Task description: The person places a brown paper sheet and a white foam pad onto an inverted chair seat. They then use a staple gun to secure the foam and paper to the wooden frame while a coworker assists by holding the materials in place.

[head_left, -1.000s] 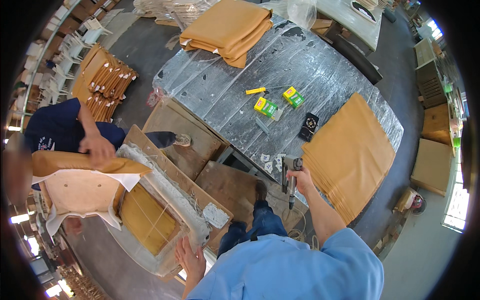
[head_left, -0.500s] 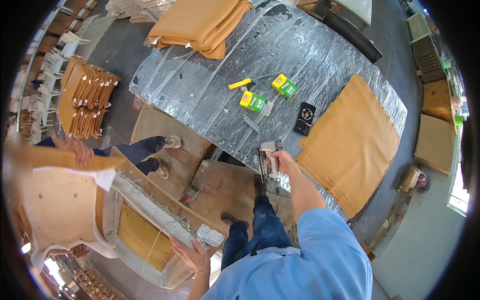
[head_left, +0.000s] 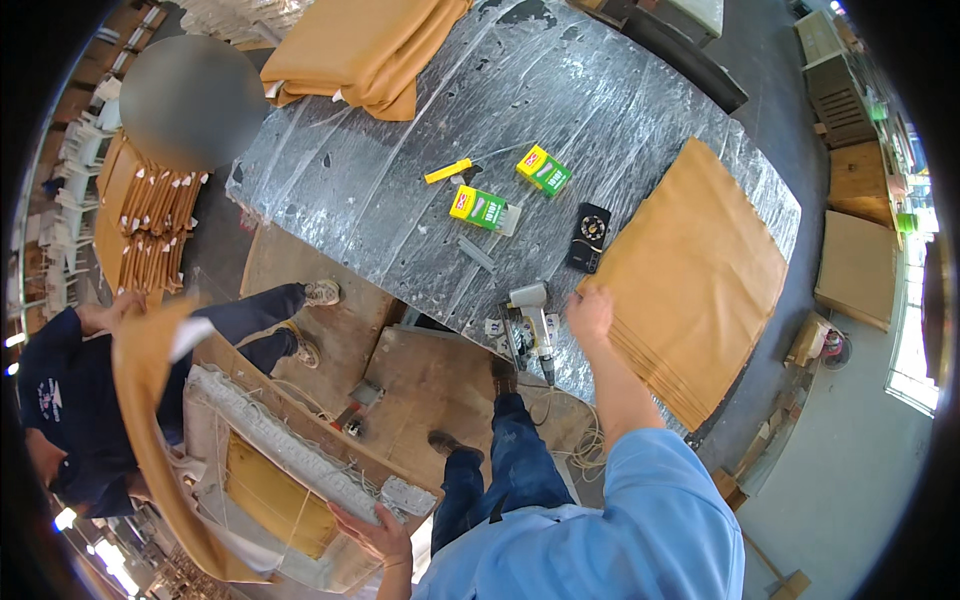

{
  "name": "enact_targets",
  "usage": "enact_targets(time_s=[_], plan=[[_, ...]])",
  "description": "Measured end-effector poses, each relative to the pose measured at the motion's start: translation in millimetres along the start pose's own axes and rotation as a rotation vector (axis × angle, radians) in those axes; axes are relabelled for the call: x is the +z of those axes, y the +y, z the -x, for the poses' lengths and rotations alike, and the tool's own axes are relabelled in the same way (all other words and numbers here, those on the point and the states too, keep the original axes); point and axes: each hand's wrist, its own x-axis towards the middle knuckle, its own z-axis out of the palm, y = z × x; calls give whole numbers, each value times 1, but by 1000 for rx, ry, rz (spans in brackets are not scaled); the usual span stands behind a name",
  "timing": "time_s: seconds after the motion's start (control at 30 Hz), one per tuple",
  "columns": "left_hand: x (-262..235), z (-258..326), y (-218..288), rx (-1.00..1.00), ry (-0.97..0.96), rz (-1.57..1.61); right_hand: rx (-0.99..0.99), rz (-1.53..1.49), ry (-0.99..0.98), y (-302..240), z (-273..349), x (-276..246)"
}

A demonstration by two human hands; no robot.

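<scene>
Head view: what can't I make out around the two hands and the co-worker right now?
All in the head view:
- Right hand: its own knuckles hide whether the fingers pinch the tan sheets.
- Left hand: the palm covers any contact with the padded frame.
- Co-worker's tan cover: its upper end is smeared by blur.
- Folded tan stack: cut off by the picture's top edge.

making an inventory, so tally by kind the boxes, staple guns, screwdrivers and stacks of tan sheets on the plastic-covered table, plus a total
Green-and-yellow boxes: 2
Pneumatic staple gun: 1
Yellow-handled screwdriver: 1
Tan sheet stacks: 2
Total: 6
</scene>
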Motion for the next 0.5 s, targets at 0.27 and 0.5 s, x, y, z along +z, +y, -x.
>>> enact_targets(time_s=[0.27, 0.5], plan=[[0, 8, -18, -6, -81, -93, -339, 284, -60, 41, -39, -15], [-19, 8, 1, 35, 18, -11, -188, 191, -107, 72, -64, -11]])
